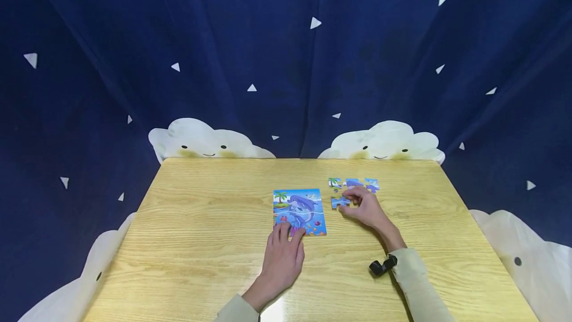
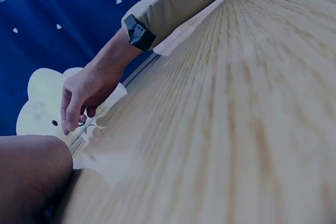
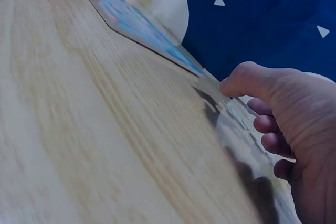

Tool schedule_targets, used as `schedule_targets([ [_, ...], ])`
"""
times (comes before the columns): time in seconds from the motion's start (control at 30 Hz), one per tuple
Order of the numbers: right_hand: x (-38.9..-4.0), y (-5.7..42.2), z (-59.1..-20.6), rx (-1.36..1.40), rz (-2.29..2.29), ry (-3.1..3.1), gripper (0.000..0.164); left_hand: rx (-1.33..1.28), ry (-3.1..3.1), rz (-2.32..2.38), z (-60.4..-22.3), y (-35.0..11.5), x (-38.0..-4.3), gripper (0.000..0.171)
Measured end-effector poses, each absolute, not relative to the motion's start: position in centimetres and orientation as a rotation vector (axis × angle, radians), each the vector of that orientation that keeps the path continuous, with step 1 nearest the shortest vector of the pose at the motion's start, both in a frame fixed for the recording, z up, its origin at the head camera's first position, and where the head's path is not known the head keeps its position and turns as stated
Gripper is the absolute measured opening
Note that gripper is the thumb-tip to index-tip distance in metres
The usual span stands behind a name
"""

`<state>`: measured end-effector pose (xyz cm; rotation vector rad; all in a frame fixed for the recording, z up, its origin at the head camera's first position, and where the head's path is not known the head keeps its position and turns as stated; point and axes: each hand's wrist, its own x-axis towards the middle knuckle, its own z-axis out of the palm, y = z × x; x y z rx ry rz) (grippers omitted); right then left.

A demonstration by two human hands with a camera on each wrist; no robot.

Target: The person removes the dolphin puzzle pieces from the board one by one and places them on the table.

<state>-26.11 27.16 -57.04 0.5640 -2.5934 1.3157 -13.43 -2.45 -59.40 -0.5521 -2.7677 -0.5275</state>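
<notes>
A square dolphin picture board (image 1: pixel 297 205) lies flat on the wooden table. My left hand (image 1: pixel 283 257) rests at its lower edge, fingertips and thumb laid on the picture. To the right, my right hand (image 1: pixel 366 207) pinches a blue jigsaw puzzle piece (image 1: pixel 337 203) between thumb and forefinger. Just beyond are more puzzle pieces in a row: one with a palm tree (image 1: pixel 333 182), one with part of a purple dolphin (image 1: pixel 352 182), and a blue and purple one (image 1: pixel 372 183). In the right wrist view, the thumb (image 3: pixel 244 80) stands close over the table, other fingers curled beneath.
The light wooden table (image 1: pixel 201 242) extends around both hands. Behind its far edge hangs a dark blue curtain (image 1: pixel 286 53) with white triangles and cloud shapes. A black strap device (image 1: pixel 382 266) sits on the right wrist.
</notes>
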Motion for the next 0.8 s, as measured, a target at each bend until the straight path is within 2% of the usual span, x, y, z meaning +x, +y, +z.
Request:
schedule_targets([
  [0.8, -26.73, 27.28, -57.73, 0.556, 1.215, -2.692, 0.036, -0.552, -2.768, -0.521, -59.52, -2.46, -13.48, 0.036],
])
